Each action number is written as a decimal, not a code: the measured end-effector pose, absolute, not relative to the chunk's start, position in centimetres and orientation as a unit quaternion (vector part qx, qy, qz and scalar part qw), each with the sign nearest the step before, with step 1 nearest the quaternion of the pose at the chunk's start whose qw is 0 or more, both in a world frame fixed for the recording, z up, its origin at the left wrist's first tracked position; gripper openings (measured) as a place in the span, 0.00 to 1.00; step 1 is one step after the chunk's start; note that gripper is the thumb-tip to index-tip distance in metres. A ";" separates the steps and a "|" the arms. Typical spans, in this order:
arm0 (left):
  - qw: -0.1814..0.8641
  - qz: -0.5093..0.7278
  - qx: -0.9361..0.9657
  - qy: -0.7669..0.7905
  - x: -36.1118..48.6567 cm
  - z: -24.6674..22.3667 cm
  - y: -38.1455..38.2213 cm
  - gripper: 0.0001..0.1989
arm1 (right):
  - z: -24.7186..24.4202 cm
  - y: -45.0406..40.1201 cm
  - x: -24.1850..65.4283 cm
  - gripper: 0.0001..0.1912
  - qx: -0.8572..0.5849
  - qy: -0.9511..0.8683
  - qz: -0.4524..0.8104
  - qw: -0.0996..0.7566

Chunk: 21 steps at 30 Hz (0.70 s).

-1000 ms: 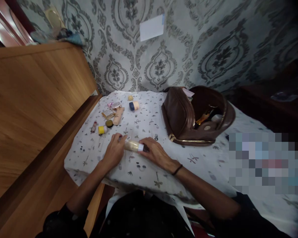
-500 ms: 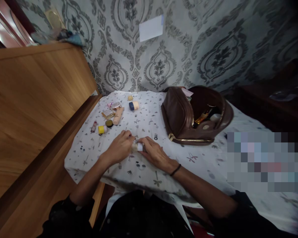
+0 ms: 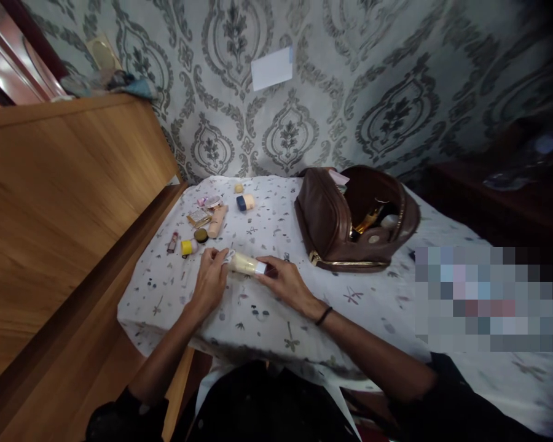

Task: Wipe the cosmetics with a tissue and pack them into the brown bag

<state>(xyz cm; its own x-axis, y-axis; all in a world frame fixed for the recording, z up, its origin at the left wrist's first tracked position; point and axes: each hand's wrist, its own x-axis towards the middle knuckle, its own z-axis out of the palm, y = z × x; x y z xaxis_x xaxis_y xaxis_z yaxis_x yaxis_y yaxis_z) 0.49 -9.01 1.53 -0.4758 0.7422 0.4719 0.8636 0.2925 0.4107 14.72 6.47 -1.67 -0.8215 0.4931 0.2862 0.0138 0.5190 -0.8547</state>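
Note:
Between my hands, just above the tablecloth, lies a small pale yellow bottle (image 3: 244, 264) with a white collar and a dark cap end. My right hand (image 3: 288, 282) grips it by that cap end, fingers closed. My left hand (image 3: 213, 269) is closed at the other end, pinching a crumpled white piece (image 3: 231, 255) that looks like tissue and touches the bottle. Beyond my left hand lie a yellow-capped container (image 3: 187, 247), a round dark-lidded jar (image 3: 201, 235) and a peach tube (image 3: 218, 221).
An unzipped brown leather bag (image 3: 322, 215) with items inside stands at right on the printed tablecloth (image 3: 262, 313). Farther back are a navy-and-cream jar (image 3: 246, 202), a gold compact (image 3: 199, 217) and a small lip tube (image 3: 172, 242). A wooden cabinet (image 3: 74, 166) borders the left.
My left hand has shifted left along the bottle, uncovering its pale yellow body. My right hand still holds the cap end. The view has tilted slightly.

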 end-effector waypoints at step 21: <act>-0.128 -0.564 -0.367 -0.729 6.0 1.1 -6.1 0.34 | -0.5 5.4 14.3 0.23 -0.131 -0.522 0.799 0.267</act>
